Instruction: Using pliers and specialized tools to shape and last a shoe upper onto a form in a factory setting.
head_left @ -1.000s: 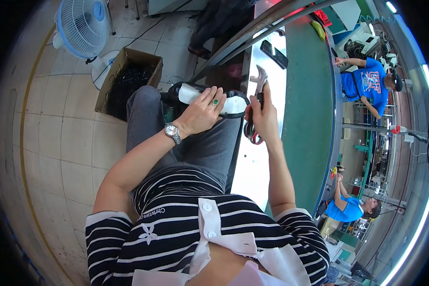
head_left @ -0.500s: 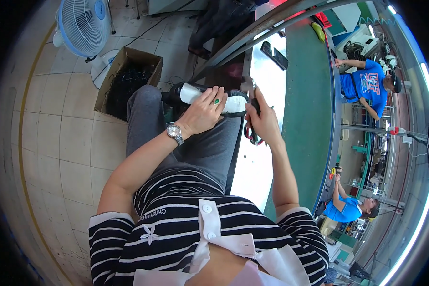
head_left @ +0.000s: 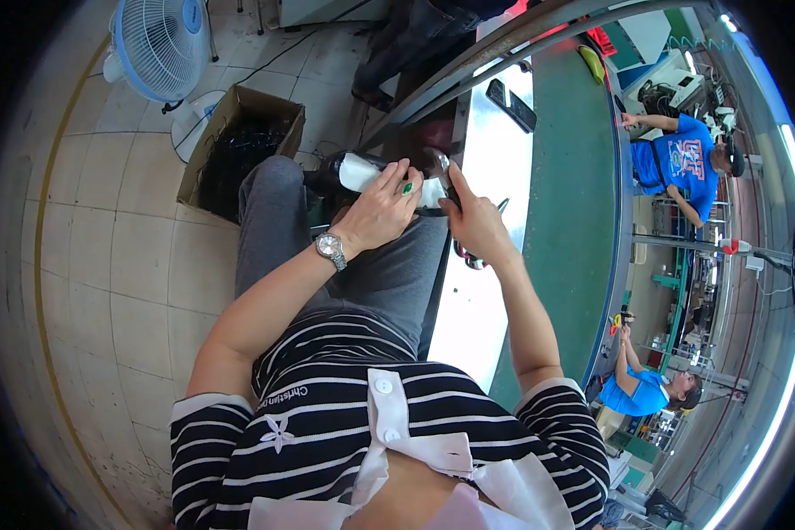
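A black shoe (head_left: 356, 173) with a white surface facing up lies across my lap. My left hand (head_left: 382, 212), with a watch on its wrist and a green-stoned ring, grips it around the middle. My right hand (head_left: 480, 225) is closed on a hammer (head_left: 436, 164), whose shiny metal head is at the shoe's right end. Whether the head touches the shoe, I cannot tell. Partly hidden by my right hand, scissors (head_left: 472, 259) lie on the bench's white surface.
To my right run a white bench strip (head_left: 473, 318) and a green surface (head_left: 567, 230). A phone (head_left: 511, 106) lies farther along. Left of my knee stands a cardboard box (head_left: 293, 132) of dark material, near a fan (head_left: 161, 49). A metal bar (head_left: 468, 75) crosses ahead. Two people in blue work beyond.
The hammer in my right hand has swung down and left onto or close above the shoe's right end. My left hand still grips the shoe, having shifted slightly right.
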Available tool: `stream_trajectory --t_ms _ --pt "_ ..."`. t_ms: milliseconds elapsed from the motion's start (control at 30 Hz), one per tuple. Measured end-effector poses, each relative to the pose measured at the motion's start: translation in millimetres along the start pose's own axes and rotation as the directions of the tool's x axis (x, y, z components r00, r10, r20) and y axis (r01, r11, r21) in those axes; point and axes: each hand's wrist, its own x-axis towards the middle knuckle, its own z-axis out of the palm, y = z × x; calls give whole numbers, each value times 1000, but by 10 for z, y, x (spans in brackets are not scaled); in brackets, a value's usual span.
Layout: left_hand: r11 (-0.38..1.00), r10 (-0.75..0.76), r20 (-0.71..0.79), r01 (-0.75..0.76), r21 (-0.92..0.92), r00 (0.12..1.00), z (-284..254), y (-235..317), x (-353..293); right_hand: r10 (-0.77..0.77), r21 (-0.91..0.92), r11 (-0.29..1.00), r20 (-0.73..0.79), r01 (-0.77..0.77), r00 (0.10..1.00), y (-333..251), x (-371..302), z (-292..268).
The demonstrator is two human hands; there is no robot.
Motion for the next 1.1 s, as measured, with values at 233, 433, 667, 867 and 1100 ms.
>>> stream_trajectory --t_ms 233,433,667,867,1100 --pt "999 -36 35 34 41 999 28 29 16 147 114 983 -56 -140 988 -1 -16 181" --pt "997 -47 50 44 56 998 44 9 -18 72 255 965 -60 -54 996 -11 -16 21" --pt "999 -16 -29 17 49 999 34 -3 2 30 103 994 -4 -29 1000 -67 -27 -14" --pt "997 -58 19 57 61 998 80 13 -7 12 -80 997 -30 -14 999 -135 -1 41" --pt "970 -193 110 207 -128 975 -149 42 218 79 31 997 -204 -74 976 -182 -65 112"
